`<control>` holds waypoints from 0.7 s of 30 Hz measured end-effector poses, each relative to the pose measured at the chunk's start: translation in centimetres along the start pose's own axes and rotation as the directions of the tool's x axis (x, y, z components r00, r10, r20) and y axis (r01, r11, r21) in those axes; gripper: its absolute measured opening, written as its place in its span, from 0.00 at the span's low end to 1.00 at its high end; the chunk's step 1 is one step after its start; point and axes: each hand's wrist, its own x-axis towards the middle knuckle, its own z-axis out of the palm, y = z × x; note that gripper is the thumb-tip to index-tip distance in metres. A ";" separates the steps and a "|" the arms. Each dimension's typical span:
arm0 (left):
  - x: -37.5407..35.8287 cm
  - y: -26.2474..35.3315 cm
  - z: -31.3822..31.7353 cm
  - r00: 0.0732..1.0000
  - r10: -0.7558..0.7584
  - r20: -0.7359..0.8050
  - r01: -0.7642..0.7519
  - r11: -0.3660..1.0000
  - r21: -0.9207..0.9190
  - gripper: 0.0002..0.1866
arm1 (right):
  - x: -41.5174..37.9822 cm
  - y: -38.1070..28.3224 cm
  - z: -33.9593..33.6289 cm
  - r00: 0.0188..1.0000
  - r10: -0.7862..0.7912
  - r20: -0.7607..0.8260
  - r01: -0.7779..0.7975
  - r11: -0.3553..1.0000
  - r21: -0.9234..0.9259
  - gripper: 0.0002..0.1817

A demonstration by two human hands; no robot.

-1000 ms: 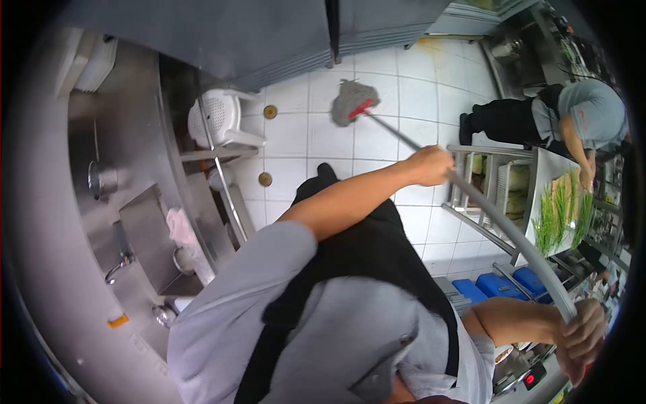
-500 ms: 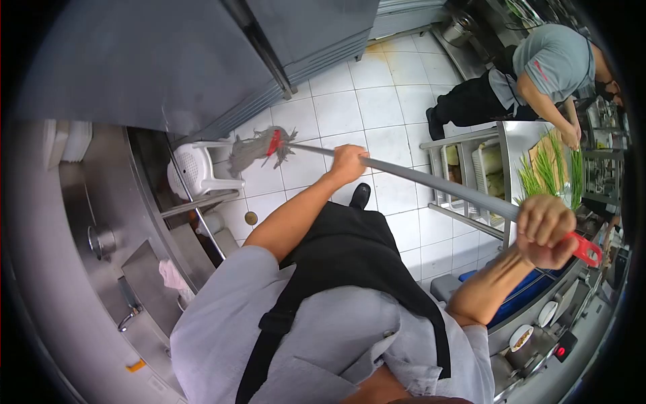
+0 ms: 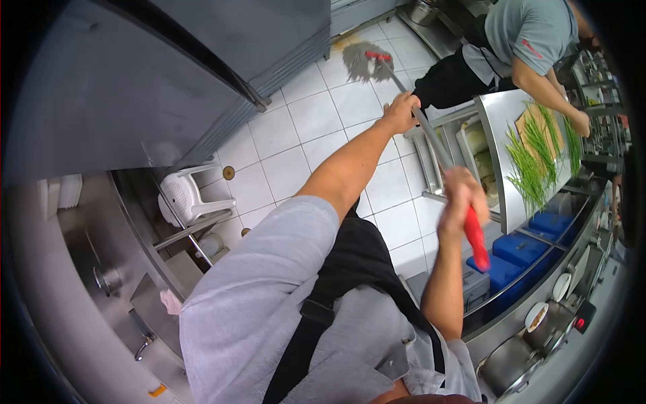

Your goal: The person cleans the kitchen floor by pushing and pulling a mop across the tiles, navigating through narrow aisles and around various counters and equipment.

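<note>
A mop with a grey string head (image 3: 363,62) and red clamp rests on the white tiled floor, near the top of the view. My left hand (image 3: 402,113) is wrapped round the lower part of its grey handle (image 3: 434,143). Nearer my body, my right hand (image 3: 463,196) grips the upper end, slightly blurred, with the red grip (image 3: 476,242) sticking out below it. The handle slants from the mop head down to the right.
A co-worker (image 3: 538,37) leans over a steel table (image 3: 499,111) with green stalks (image 3: 535,158) on a board. A white plastic stool (image 3: 195,196) stands left. Grey steel cabinets (image 3: 202,67) line the upper left. Blue bins (image 3: 518,250) sit under the right counter, with pots beyond.
The mop head has swept from beside the stool up and right, near the co-worker's legs. My left hand moved up and right, my right hand left and inward. The view has turned slightly.
</note>
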 end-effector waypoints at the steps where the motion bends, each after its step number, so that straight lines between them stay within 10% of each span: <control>1: 0.0 -0.5 -0.1 0.994 0.024 0.107 -0.033 0.996 0.086 0.19 | -0.5 1.0 0.9 0.997 -0.024 0.077 0.029 0.997 -0.071 0.09; 9: -6.3 3.0 -7.0 0.978 0.205 0.038 -0.203 0.978 -0.045 0.12 | -2.2 -7.9 2.5 0.997 0.022 -0.069 -0.020 0.999 0.026 0.12; 12: -8.5 2.7 -10.8 0.983 0.095 0.160 -0.109 0.991 0.082 0.12 | -0.6 -14.0 1.2 0.963 -0.160 0.217 0.093 0.953 0.290 0.18; 17: -15.6 6.8 -13.8 0.980 0.121 0.158 -0.136 0.987 0.084 0.15 | 1.7 -21.8 -2.5 0.984 -0.124 0.127 0.052 0.885 0.464 0.22; 21: -25.9 9.0 -19.2 0.976 0.155 0.154 -0.147 0.987 -0.061 0.29 | 2.4 -25.5 -5.0 0.860 -0.278 0.427 -0.082 0.752 0.655 0.19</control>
